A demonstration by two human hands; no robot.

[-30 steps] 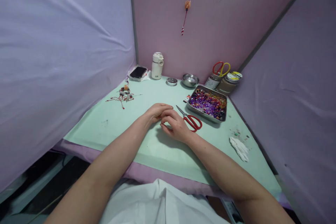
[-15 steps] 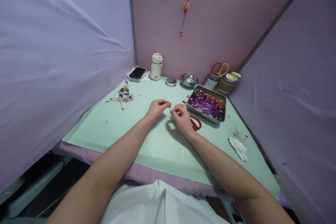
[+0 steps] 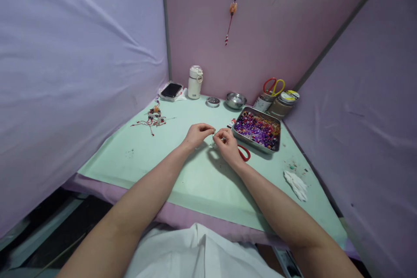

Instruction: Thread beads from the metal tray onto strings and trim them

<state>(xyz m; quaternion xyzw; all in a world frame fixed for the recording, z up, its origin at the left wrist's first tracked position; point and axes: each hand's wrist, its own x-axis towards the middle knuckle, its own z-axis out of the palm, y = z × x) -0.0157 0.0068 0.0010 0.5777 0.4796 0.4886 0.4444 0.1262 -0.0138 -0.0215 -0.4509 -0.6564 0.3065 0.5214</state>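
Over the middle of the pale green table, my left hand (image 3: 197,134) pinches a thin greenish cord (image 3: 213,140) between thumb and fingertips. My right hand (image 3: 227,142) is closed on the same cord just to the right, its fingertips almost meeting the left ones. The cord's lower part hangs as a small loop between the hands, partly hidden by fingers. Red-handled scissors (image 3: 245,153) lie on the table beside my right hand, mostly covered by it. A metal tray (image 3: 273,151) of purple, red and dark beads (image 3: 256,129) stands right of that hand.
Beaded red-cord strings (image 3: 155,117) lie at the left. Along the back stand a phone (image 3: 171,90), a white bottle (image 3: 194,83), a small round dish (image 3: 213,102), a steel bowl (image 3: 236,100) and jars (image 3: 283,103). A white cloth (image 3: 296,185) lies right; a beaded pendant (image 3: 233,8) hangs behind.
My hands have drawn slightly closer together, the left one shifting a little to the right. Both keep their pinch on the cord. The view has shifted slightly.
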